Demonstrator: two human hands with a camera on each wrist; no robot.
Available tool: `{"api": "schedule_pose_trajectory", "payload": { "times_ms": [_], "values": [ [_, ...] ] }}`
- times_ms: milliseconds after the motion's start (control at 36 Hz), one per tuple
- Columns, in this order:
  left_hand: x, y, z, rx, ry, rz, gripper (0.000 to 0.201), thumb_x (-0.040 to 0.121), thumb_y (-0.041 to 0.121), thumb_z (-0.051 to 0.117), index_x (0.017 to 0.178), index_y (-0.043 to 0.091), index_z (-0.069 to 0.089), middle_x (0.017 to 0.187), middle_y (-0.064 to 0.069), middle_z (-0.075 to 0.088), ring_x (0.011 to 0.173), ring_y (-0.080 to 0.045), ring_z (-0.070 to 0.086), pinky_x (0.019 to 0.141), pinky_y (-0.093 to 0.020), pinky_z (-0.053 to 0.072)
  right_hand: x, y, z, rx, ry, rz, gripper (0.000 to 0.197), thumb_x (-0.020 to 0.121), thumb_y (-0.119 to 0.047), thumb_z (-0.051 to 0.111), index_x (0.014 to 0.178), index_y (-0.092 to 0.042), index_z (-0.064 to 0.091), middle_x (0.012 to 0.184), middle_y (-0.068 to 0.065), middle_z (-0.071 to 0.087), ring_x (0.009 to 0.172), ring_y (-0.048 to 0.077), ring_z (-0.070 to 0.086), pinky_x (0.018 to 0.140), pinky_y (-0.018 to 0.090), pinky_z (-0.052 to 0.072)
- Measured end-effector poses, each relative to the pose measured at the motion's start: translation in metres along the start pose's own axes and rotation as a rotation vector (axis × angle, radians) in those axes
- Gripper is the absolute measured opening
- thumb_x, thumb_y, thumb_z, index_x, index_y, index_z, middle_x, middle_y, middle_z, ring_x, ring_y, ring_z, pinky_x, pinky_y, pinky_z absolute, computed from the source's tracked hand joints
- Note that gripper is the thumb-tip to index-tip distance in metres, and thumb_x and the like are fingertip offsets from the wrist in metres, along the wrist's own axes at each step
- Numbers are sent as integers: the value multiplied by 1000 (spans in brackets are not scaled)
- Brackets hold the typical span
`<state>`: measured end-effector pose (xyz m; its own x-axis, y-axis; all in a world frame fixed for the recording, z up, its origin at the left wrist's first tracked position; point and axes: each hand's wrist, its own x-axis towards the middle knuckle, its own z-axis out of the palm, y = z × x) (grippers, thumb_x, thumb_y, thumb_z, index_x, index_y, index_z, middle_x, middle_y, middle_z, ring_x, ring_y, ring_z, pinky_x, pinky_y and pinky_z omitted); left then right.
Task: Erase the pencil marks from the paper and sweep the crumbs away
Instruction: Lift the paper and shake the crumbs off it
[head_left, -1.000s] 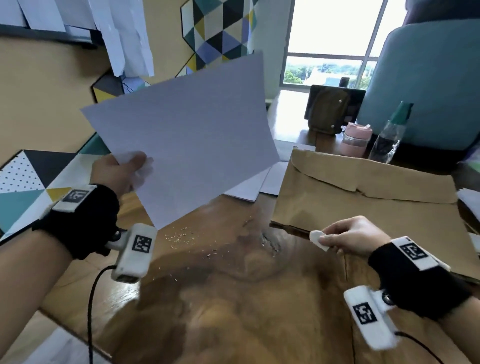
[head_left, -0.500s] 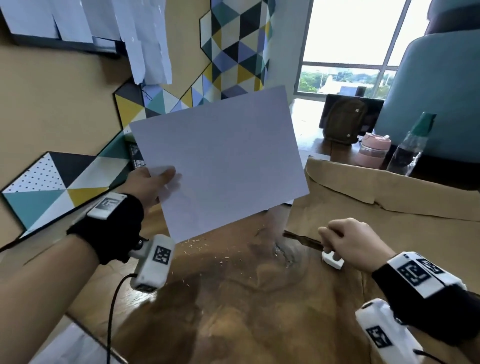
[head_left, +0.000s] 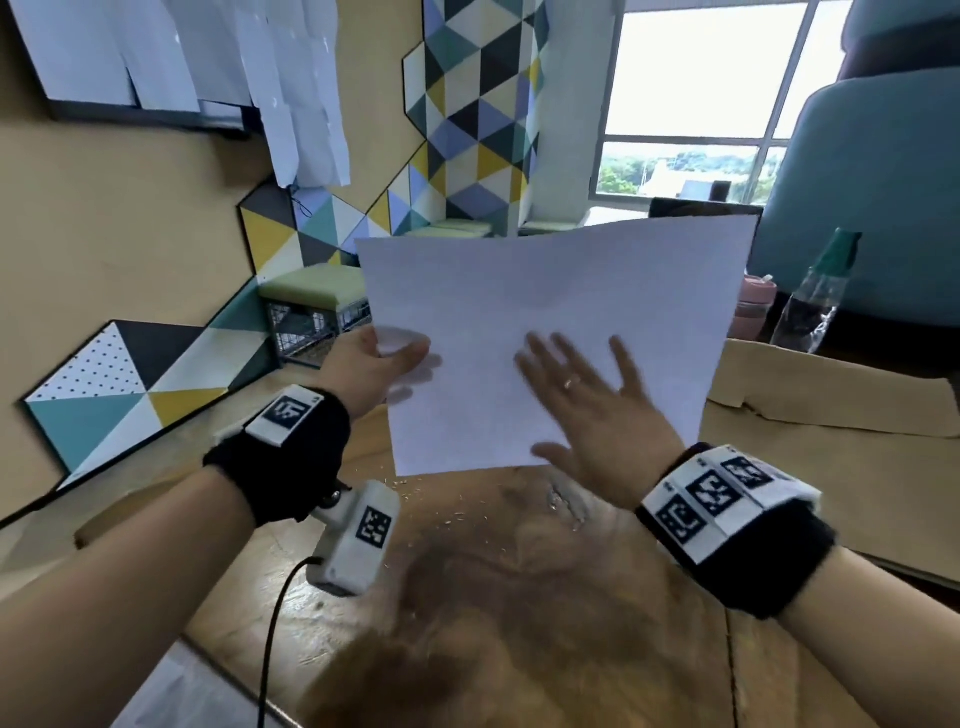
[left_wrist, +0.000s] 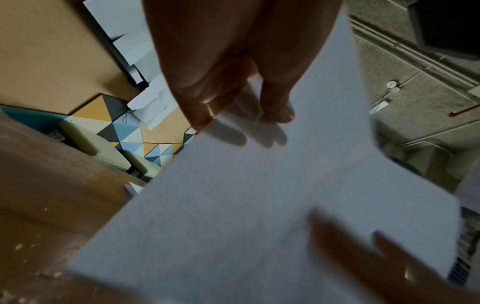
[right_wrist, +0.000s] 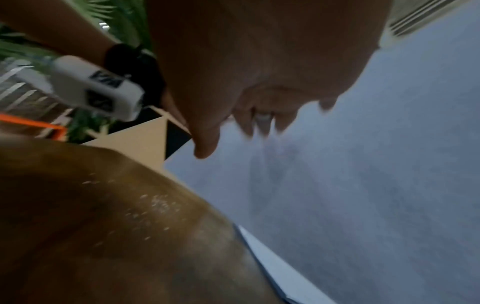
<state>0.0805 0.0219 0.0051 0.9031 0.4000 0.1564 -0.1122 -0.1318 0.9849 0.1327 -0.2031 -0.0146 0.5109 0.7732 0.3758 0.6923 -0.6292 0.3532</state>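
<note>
Table (head_left: 519, 623): wooden top, dark knot at centre. It serves as the catching surface below the raised sheet, which is likely why the sheet is lifted over this spot and not elsewhere.

Envelope (head_left: 831, 467): large, brown, lying flat on the right of the table, apart from the work.

Paper (head_left: 550, 332): one white sheet, held up off the table and tilted, lower edge just above the wood. No pencil marks can be made out on the facing side. The slope appears meant to let loose bits slide down and off.

Left hand (head_left: 374, 364): pinches the sheet's left edge, thumb on the near face, fingers (left_wrist: 275, 102) pressed against the far face. It holds at the margin, probably to leave the broad face free for brushing.

Right hand (head_left: 597, 410): flat and empty, fingers straight and spread apart, laid on or just over the lower middle of the sheet; blur prevents telling contact. The posture suits sweeping with the palm.

Bottle (head_left: 810, 301) and pink cup (head_left: 753, 306): upright at the far right, well apart from the sheet.

Crumbs (head_left: 457, 514): small pale flecks scattered on the wood just below the sheet's lower edge. Judged stage: sweeping under way; table flecks not yet cleared.
</note>
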Motion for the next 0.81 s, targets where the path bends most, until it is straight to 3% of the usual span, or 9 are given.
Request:
{"api": "schedule_pose_trajectory", "payload": {
  "times_ms": [56,111,194,306,389,472,639,722,806],
  "values": [
    [-1,3,4,-2,-18,-1,8,90,19,60,82,20,60,57,16,70,54,6,66,65,-23,49,-2,-11,-5,-7,-297,-90,47,92,-36,50,135,-17,49,145,10,44,133,25,44,111,49,-20],
    [-3,6,7,9,-24,5,10,90,19,60,80,20,61,57,16,70,54,6,66,68,-24,50,-10,-16,-9,-46,-337,-151,27,94,-29,48,105,-17,69,108,7,69,105,21,63,118,49,-7],
    [-7,11,11,68,-42,39,9,90,20,60,82,21,61,65,15,70,64,2,67,71,-23,51,-20,-4,-20,28,214,-54,34,63,-11,77,96,-15,72,93,7,72,95,22,64,102,48,32],
    [-14,23,23,143,-80,102,10,90,20,59,81,22,62,77,11,68,64,5,64,70,-22,49,-23,26,-58,8,624,162,63,77,-26,54,136,-14,36,137,13,37,127,29,29,102,47,22],
    [-18,33,38,173,-111,174,8,91,13,57,90,8,63,86,0,65,51,15,60,54,-7,46,-23,40,-83,61,539,292,72,81,-35,54,143,-11,26,144,17,40,135,29,23,108,56,17],
    [-22,39,53,198,-145,230,7,92,10,56,95,6,60,91,-4,64,51,16,59,51,0,42,-25,54,-86,129,491,317,44,82,-25,59,121,-6,60,109,22,68,111,38,59,100,59,34],
    [-30,47,60,209,18,289,26,90,7,59,116,8,56,111,0,59,100,-7,53,92,-22,40,-56,87,-109,623,418,643,17,86,-10,57,73,-12,68,72,8,66,65,23,64,57,14,43],
    [-32,38,43,239,111,286,37,90,10,60,126,11,50,113,0,54,105,-14,49,93,-27,40,-86,115,-104,937,413,893,22,84,-9,59,62,-12,62,47,-6,61,36,4,55,36,11,43],
    [-34,23,18,274,136,305,38,90,11,60,126,12,50,113,0,52,105,-17,50,94,-31,41,-128,141,-87,1068,319,1105,14,85,-6,58,73,-1,63,38,-4,58,31,7,53,41,20,47]
  ]
}}
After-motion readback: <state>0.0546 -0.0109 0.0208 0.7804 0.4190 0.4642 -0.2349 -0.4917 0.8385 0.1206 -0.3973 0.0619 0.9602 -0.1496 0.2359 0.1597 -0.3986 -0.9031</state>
